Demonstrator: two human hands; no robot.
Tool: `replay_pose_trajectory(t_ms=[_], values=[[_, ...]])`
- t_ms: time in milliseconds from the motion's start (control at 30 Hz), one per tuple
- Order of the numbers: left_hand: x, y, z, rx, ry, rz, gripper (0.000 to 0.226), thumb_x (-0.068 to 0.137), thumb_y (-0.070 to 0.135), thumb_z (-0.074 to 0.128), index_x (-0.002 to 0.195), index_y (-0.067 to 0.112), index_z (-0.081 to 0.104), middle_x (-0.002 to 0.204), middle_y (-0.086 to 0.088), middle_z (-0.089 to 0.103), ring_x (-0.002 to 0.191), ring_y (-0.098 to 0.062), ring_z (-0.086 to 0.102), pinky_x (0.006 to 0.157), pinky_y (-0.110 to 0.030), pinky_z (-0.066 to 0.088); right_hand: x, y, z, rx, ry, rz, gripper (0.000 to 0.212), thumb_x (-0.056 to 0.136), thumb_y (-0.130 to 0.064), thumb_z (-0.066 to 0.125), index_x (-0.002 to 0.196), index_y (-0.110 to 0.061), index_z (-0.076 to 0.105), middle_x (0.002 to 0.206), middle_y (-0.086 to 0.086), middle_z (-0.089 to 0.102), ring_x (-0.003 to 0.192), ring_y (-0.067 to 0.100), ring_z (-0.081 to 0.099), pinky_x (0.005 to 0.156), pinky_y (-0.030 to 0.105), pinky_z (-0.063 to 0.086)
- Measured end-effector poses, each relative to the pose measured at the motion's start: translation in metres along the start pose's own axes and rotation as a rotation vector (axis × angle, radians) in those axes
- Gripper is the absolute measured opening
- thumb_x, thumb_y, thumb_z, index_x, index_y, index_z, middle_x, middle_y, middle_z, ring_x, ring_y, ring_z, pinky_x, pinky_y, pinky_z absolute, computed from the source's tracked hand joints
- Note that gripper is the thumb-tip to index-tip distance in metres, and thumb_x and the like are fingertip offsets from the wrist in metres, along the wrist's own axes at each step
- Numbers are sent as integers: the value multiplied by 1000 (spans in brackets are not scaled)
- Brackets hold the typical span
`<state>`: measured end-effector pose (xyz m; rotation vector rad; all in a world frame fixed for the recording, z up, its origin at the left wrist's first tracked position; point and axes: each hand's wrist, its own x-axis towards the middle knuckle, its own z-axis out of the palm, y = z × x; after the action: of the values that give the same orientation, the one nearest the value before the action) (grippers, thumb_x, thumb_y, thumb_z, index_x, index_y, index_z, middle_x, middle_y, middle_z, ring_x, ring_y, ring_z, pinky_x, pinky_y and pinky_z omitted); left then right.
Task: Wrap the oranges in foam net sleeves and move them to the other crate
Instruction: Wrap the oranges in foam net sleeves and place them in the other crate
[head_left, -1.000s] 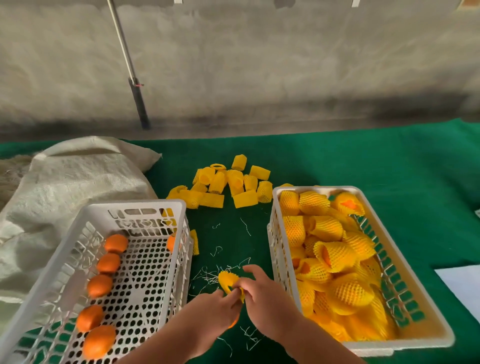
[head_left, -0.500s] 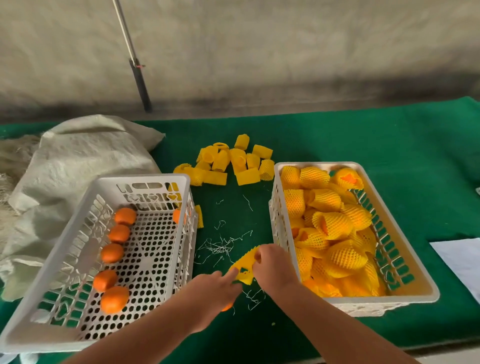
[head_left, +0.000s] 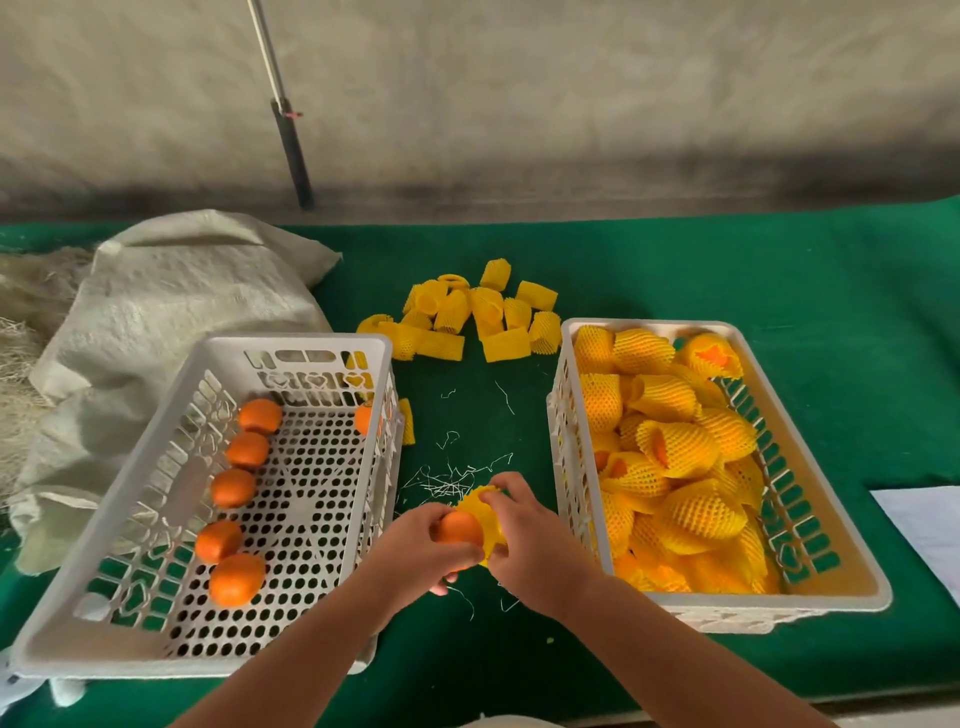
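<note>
Between the two crates my left hand (head_left: 415, 545) grips a bare orange (head_left: 458, 527). My right hand (head_left: 530, 540) holds a yellow foam net sleeve (head_left: 480, 512) against the orange's right side, with its mouth partly over the fruit. The white left crate (head_left: 218, 647) holds several unwrapped oranges (head_left: 236, 578) along its left wall and one at its far right corner. The white right crate (head_left: 727, 603) is heaped with sleeved oranges (head_left: 680, 449). A pile of spare yellow sleeves (head_left: 467, 317) lies on the green cloth beyond the crates.
A pale woven sack (head_left: 156, 312) lies crumpled left of the left crate. Thin white foam shreds (head_left: 452, 480) litter the green tablecloth (head_left: 779, 270) between the crates. A sheet of white paper (head_left: 924, 530) sits at the right edge. A pole (head_left: 283, 104) leans on the wall behind.
The orange, earlier mostly hidden under my left hand, now shows between both hands. My right hand has brought the sleeve's opening onto it. The view has shifted a little.
</note>
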<state>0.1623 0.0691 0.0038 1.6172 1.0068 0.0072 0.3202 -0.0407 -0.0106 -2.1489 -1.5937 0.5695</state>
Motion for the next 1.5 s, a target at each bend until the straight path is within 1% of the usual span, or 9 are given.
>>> replay_pose_trajectory(t_ms=[133, 300, 533, 733, 867, 1000, 1133, 1333, 1500], values=[[0, 0, 12, 71, 171, 67, 59, 66, 46, 91, 116, 29, 65, 95, 4, 70, 72, -13, 71, 57, -19, 53, -1, -11, -1, 85, 17, -4, 67, 92, -32, 74, 151, -20, 44, 154, -15, 22, 108, 14, 64, 91, 17, 52], [-1, 4, 11, 90, 307, 54, 69, 60, 43, 91, 111, 32, 46, 99, 5, 63, 81, -13, 68, 67, -31, 60, -2, -19, -2, 117, 30, -27, 72, 91, -31, 78, 153, -21, 42, 154, -17, 21, 120, 18, 62, 101, 20, 52], [-7, -4, 8, 101, 349, 159, 48, 68, 40, 84, 109, 42, 60, 100, 16, 68, 81, -7, 70, 67, -25, 61, -2, -25, 2, 150, 33, -54, 72, 91, -31, 78, 152, -23, 42, 156, -18, 21, 123, 20, 60, 103, 19, 52], [-10, -10, 8, 80, 342, 185, 48, 78, 36, 83, 123, 40, 66, 120, 17, 49, 83, -9, 68, 72, -25, 60, -3, -35, 1, 147, 43, -95, 67, 92, -26, 75, 151, -22, 43, 155, -17, 23, 120, 16, 60, 101, 19, 53], [-12, -7, 5, 65, 318, 233, 14, 82, 38, 79, 95, 36, 75, 80, 9, 71, 68, -11, 64, 63, -35, 58, -7, -43, -1, 152, 46, -135, 62, 93, -21, 71, 148, -24, 45, 154, -17, 26, 122, 12, 57, 103, 17, 51], [-15, -7, 4, 98, 502, 250, 24, 77, 59, 71, 90, 40, 70, 83, 15, 69, 80, -5, 65, 67, -28, 55, -13, -53, 2, 143, 84, -123, 62, 95, -22, 67, 152, -26, 42, 156, -18, 25, 119, 15, 60, 99, 13, 50], [-14, -7, 7, 49, 578, 266, 31, 77, 52, 78, 104, 39, 68, 99, 19, 63, 90, 1, 62, 77, -22, 52, -14, -60, 0, 168, 102, -144, 57, 95, -25, 58, 150, -29, 42, 154, -21, 26, 115, 12, 60, 98, 14, 51], [-15, -7, 3, 5, 645, 349, 41, 76, 22, 86, 110, 30, 65, 107, 20, 55, 98, 0, 59, 73, -10, 52, -19, -52, -5, 383, 225, -115, 63, 91, -41, 66, 148, -48, 41, 140, -22, 39, 109, 9, 58, 71, 15, 54], [-15, -7, 3, 39, 627, 433, 52, 75, 16, 89, 121, 20, 64, 118, 23, 49, 106, 2, 58, 70, -16, 59, -8, -49, -8, 558, 155, 227, 118, 64, -96, 60, 159, -47, 10, 154, -18, 31, 140, 2, 37, 110, 34, 49]])
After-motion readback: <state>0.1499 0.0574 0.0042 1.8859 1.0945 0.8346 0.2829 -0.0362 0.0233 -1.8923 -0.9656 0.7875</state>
